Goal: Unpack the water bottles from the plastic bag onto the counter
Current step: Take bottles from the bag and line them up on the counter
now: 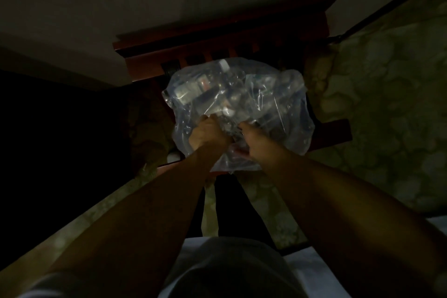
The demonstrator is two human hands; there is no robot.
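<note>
A clear plastic bag [278, 104] rests on a dark red wooden chair [217, 38] in dim light. Several water bottles [193, 92] lie inside it, one white cap [223, 64] showing near the far end. My left hand [208, 134] is closed on the bag's near edge at the opening. Just to its right, my right hand [256, 140] pinches the plastic on the other side of the opening. No bottle is outside the bag.
A patterned green bedspread or curtain [387, 104] hangs close on the right of the chair. A pale wall [121, 7] rises behind it. The left side is too dark to read. A small white object [173, 157] sits by the chair's near left corner.
</note>
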